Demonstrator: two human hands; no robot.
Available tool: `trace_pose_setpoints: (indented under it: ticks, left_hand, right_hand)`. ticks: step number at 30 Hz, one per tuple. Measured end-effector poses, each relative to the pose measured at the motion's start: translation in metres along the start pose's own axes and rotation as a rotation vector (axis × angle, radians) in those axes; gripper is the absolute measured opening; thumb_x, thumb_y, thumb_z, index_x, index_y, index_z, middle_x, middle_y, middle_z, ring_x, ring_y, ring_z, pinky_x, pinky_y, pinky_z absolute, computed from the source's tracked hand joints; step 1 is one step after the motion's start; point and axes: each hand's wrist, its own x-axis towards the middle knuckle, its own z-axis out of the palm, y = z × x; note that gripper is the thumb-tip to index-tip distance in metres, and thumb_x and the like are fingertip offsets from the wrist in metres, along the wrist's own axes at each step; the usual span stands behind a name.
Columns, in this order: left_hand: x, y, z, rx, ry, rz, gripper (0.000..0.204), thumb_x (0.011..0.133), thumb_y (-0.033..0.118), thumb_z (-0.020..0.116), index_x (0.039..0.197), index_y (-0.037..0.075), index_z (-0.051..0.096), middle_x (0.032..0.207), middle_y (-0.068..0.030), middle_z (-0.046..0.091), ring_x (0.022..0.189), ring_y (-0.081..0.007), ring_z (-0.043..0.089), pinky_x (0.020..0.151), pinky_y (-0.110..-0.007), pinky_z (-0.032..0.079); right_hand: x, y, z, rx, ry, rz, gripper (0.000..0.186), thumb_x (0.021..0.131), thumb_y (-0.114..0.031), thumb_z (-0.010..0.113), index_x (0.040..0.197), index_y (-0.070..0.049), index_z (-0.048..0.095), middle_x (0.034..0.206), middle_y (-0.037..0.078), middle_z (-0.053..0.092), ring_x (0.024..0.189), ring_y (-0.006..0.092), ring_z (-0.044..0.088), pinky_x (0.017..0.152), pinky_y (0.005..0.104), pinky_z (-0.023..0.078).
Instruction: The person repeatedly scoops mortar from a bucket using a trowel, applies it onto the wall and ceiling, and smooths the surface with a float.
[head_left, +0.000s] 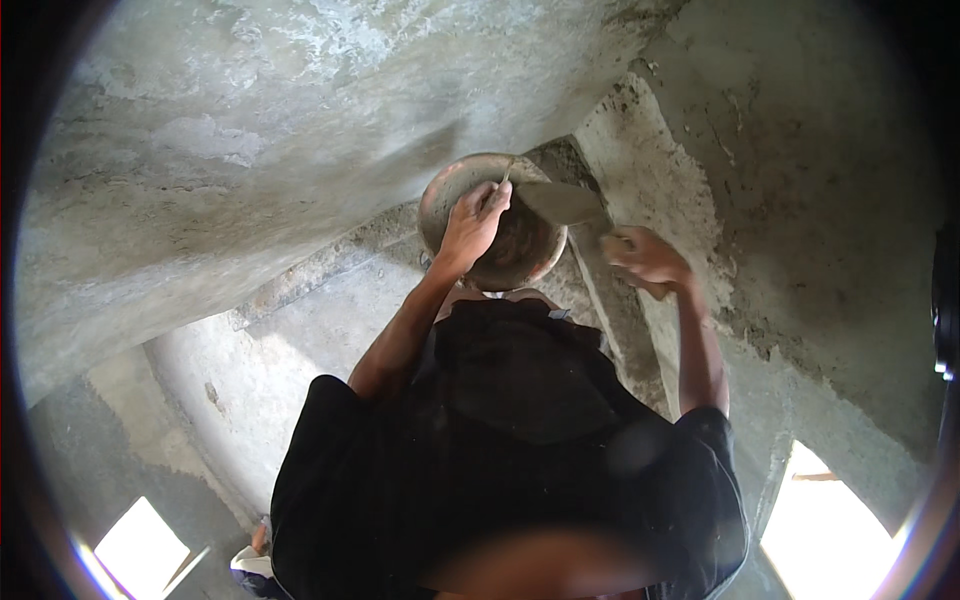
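Head view: right hand (650,258) grip closed on trowel (565,205), blade over round basin (437,207); left hand (474,225) above basin, cannot tell grip.

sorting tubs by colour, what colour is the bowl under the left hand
The bowl is grey-brown with reddish patches, seen in the head view.

You wear a black shirt (500,450) with loose short sleeves: the left sleeve (318,430) at eight o'clock, the right sleeve (708,440) at four. Your left hand (472,228) and right hand (648,258) are bare.
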Motion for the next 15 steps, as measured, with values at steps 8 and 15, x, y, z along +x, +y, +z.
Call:
trace_pose_setpoints:
  ticks: [8, 15]
  left_hand:
    - [0.004, 0.024, 0.025, 0.369, -0.048, 0.245, 0.038, 0.085, 0.036, 0.056, 0.089, -0.002, 0.06, 0.078, -0.0181, 0.061, 0.072, -0.0264, 0.06, 0.066, -0.034, 0.045]
    - [-0.027, 0.016, 0.087, 0.305, -0.094, 0.543, 0.024, 0.083, 0.02, 0.058, 0.093, -0.001, 0.062, 0.06, -0.0155, 0.059, 0.049, -0.0224, 0.058, 0.049, -0.034, 0.045]
  right_hand:
    - [0.162, 0.028, 0.167, -0.973, 0.021, 0.101, 0.034, 0.079, -0.019, 0.052, 0.111, -0.005, 0.054, 0.098, 0.005, 0.062, 0.086, 0.0251, 0.061, 0.06, 0.0434, 0.049]
    - [0.124, 0.06, 0.159, -0.308, 0.534, -0.585, 0.036, 0.084, -0.027, 0.049, 0.113, -0.006, 0.054, 0.106, 0.01, 0.059, 0.095, 0.0269, 0.058, 0.073, 0.0435, 0.047]
